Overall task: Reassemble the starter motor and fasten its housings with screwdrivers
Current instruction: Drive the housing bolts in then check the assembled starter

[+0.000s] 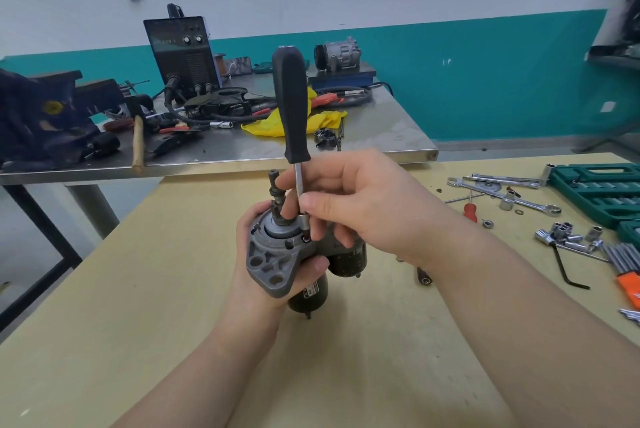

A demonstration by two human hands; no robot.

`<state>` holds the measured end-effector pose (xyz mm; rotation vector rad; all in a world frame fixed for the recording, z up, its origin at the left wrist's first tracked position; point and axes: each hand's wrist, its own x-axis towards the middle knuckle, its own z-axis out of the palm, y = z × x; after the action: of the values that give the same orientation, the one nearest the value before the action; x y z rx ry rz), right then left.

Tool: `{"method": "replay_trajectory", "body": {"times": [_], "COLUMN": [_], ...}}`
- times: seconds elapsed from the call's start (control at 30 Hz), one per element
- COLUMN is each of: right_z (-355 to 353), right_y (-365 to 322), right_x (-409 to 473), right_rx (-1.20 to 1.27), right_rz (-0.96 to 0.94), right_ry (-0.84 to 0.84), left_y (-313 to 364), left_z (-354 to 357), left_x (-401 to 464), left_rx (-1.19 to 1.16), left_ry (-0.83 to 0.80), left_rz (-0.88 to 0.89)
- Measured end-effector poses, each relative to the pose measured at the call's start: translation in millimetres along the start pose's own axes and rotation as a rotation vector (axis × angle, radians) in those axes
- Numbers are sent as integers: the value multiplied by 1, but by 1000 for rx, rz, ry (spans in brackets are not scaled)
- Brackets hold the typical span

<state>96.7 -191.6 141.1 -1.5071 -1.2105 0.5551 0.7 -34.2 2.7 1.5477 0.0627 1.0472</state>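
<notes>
**Operator A:** Head view. Confirm the alignment between tool and fastener.

**Operator B:** I see the starter motor [277, 254] held nose-up above the wooden surface [138, 289], straight ahead of me and between both hands. Its long axis runs roughly vertical, tilted slightly toward me at the bottom. The screwdriver [292, 109] stands nearly parallel to that axis, handle up, with its tip down at a screw [306, 238] on the flange's right edge.

**Operator A:** State of the hands?

**Operator B:** The left hand [256, 275] is wrapped around the housing from behind, thumb across the front. The right hand [353, 206] pinches the shaft low down, close to the tip; nothing grips the handle. The right hand is the nearer one to the screw.

**Operator A:** Appearance of the unit?

**Operator B:** Grey cast nose housing with open mounting holes, pinion shaft projecting from the top, two black cylinders below. I judge the tip must stay square in the screw head before turning.
</notes>
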Motion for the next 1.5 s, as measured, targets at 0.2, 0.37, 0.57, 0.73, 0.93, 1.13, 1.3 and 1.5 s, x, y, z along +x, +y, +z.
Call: {"method": "replay_trajectory", "body": {"times": [0.2, 0.37, 0.57, 0.73, 0.93, 1.13, 1.3, 1.5], "right_z": [6, 4, 7, 9, 6, 9, 5, 10], "right_y": [3, 1, 2, 1, 0, 0, -2, -3], "right_x": [2, 1, 2, 1, 1, 3, 2, 2], "right_rx": [-3, -33, -82, 20, -109, -123, -137, -124], "right_rz": [8, -11, 0, -4, -39, -43, -33, -2], "right_ry": [96, 25, 121, 63, 125, 136, 115, 145], "left_y": [-4, -1, -4, -6, 2, 0, 6, 9], "left_z": [-1, -1, -2, -4, 1, -2, 1, 7], "left_x": [-6, -4, 0, -5, -3, -3, -4, -1], "left_rx": [-11, -10, 0, 2, 13, -6, -15, -11], "left_ry": [-2, 16, 21, 0, -9, -4, -10, 6], "left_rz": [-5, 7, 18, -34, -50, -38, -74, -33]}}
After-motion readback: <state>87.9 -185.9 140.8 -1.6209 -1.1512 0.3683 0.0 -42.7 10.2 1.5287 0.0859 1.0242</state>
